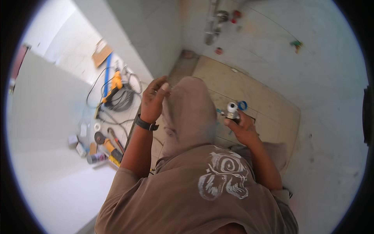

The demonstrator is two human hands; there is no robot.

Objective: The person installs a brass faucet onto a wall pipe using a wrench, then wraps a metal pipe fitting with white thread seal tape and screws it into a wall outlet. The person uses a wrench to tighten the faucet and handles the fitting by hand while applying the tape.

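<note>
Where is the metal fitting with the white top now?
In the head view, the metal fitting is right of centre, held in the right hand; a blue ring appears just to its upper right.

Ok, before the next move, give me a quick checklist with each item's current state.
1. Right hand gripping the white-topped, silver metal fitting: ok.
2. White top properly seated on that fitting: cannot tell, too small.
3. Left hand empty: cannot tell; raised near the knee, fingers curled and blurred.
4. Round blue ring close to the right hand: ok, just beyond it.
5. Yellow-and-black power drill out of both hands: ok, lying off to the left.
6. Yellow angle grinder with round dark disc unplugged: cannot tell.
</note>
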